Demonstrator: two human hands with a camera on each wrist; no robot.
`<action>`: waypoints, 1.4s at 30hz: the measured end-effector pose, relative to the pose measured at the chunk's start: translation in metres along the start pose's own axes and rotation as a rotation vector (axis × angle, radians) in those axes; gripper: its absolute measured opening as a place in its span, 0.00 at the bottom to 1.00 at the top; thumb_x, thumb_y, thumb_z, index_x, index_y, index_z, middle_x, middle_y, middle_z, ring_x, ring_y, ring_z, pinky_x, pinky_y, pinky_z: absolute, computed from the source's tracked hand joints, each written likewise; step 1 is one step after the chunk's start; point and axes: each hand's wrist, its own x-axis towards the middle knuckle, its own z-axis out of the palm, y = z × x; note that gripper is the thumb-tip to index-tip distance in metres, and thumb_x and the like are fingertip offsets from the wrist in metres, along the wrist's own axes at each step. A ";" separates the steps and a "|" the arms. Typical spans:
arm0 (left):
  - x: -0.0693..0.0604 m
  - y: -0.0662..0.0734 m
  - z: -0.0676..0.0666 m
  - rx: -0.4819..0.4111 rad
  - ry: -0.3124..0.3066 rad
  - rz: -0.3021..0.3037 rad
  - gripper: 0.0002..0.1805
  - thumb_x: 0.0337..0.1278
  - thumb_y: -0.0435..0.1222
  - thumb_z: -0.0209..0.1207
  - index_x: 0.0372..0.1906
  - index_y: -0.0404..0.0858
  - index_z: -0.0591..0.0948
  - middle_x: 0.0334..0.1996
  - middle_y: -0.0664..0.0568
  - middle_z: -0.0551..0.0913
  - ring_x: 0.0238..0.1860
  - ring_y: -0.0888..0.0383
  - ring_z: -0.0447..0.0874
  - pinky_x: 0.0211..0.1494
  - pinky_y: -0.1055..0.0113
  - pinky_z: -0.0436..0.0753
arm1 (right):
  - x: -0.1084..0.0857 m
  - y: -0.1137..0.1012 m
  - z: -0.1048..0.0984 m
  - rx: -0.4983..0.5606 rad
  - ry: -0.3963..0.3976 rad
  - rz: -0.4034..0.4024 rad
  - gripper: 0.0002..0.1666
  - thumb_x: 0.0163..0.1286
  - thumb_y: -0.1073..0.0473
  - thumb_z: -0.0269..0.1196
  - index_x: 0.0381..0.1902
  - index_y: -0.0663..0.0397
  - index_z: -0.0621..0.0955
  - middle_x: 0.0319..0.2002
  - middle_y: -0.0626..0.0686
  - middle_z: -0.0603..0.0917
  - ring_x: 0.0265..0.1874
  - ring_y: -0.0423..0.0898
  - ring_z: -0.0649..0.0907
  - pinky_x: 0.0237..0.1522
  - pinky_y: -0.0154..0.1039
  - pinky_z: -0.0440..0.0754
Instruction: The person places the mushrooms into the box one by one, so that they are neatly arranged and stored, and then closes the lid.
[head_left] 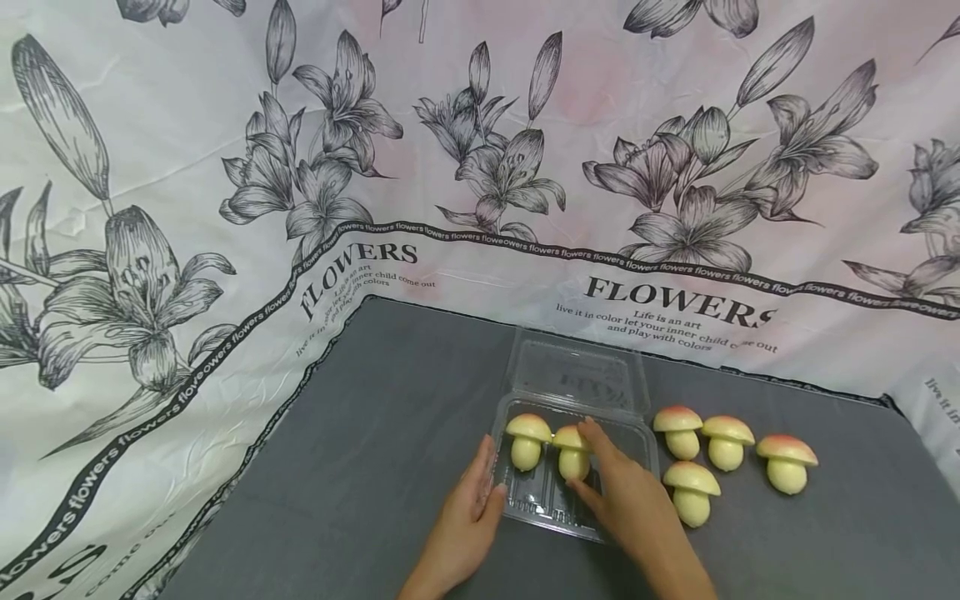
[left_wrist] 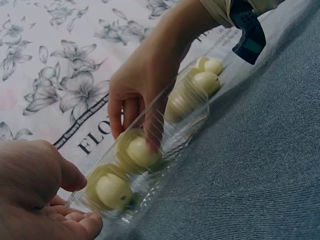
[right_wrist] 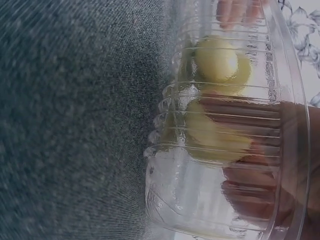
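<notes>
A clear plastic box [head_left: 540,518] lies with its lid [head_left: 577,375] folded back. Inside it, a mushroom-shaped piece [head_left: 527,454] with a yellow-red cap stands at the left. My right hand [head_left: 637,508] pinches a second piece [head_left: 573,463] beside it, fingers at the cap and thumb at the stem. My left hand [head_left: 461,521] holds the box's left edge, thumb and fingers on its rim. In the left wrist view the right hand [left_wrist: 150,75] reaches in over the wall. Through the clear wall in the right wrist view, the pinched piece [right_wrist: 215,135] shows beside the other [right_wrist: 217,60].
Several more mushroom-shaped pieces, one of them farthest right [head_left: 787,463], stand on the grey cloth [head_left: 360,433] right of the box. A white flower-printed sheet [head_left: 480,192] rises behind and at the left. A dark band [left_wrist: 248,37] circles the right wrist.
</notes>
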 end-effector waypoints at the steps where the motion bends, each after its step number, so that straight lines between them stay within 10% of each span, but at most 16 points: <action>1: 0.000 0.000 0.000 0.001 0.001 0.003 0.39 0.82 0.27 0.51 0.85 0.29 0.45 0.85 0.40 0.46 0.84 0.46 0.47 0.82 0.57 0.55 | 0.000 0.000 0.000 -0.003 0.001 -0.003 0.48 0.56 0.56 0.84 0.72 0.50 0.74 0.56 0.60 0.89 0.25 0.52 0.86 0.20 0.46 0.81; 24: 0.000 0.000 0.000 0.013 0.000 0.007 0.38 0.82 0.28 0.50 0.85 0.29 0.45 0.85 0.39 0.46 0.84 0.46 0.46 0.82 0.56 0.54 | -0.002 -0.002 0.002 -0.083 0.011 -0.032 0.50 0.56 0.54 0.84 0.73 0.52 0.74 0.70 0.56 0.81 0.43 0.60 0.90 0.20 0.45 0.83; 42: 0.000 -0.001 0.001 0.059 0.013 -0.004 0.38 0.83 0.29 0.50 0.86 0.34 0.46 0.85 0.40 0.47 0.84 0.47 0.48 0.81 0.56 0.56 | -0.003 -0.005 -0.007 -0.099 0.049 -0.035 0.50 0.59 0.50 0.83 0.75 0.55 0.73 0.69 0.59 0.81 0.38 0.63 0.90 0.20 0.51 0.84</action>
